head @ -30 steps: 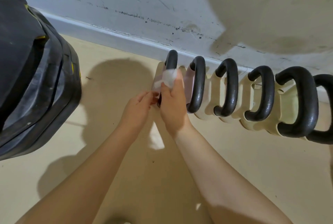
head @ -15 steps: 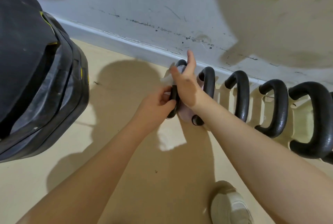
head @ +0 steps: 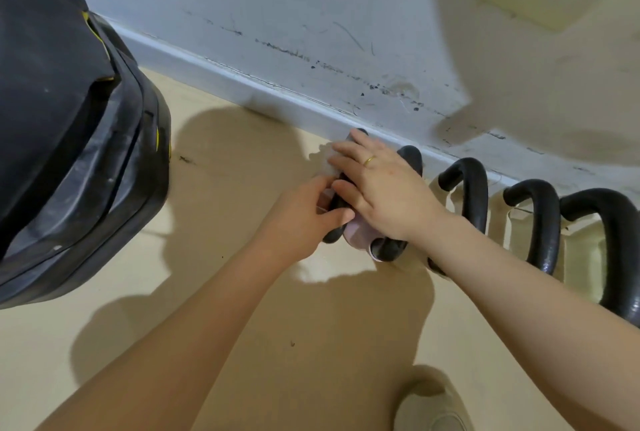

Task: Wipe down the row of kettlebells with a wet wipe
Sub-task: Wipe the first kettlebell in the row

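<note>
Because the row of kettlebells stands on the floor tight against the wall, the weights will likely be heavy and stiff enough to stay put under rubbing, so there is little reason to lift one; the sensible place to steady it is the black handle, which looks smooth and may turn slick once damp. To the left, well apart from the row, sits a big black bag (bulky, but out of the working path), and the baseboard just behind the handles leaves scant room for fingers on the far side, which I judge the main hindrance. The pale bodies sit close together, so the gaps between them look awkward to reach. At the leftmost kettlebell the left hand has its grip curled closed around the lower part of the handle, steadying it. The right hand lies fairly flat, fingers extended and not clenched, pressing the wet wipe against the upper part of the same handle; the wipe is thin, soft and limp, apt to bunch or tear, and only a pale edge of it shows past the fingertips. A shoe pokes in at the bottom edge. Smallest, a ring on the right hand could scrape the handle.
</note>
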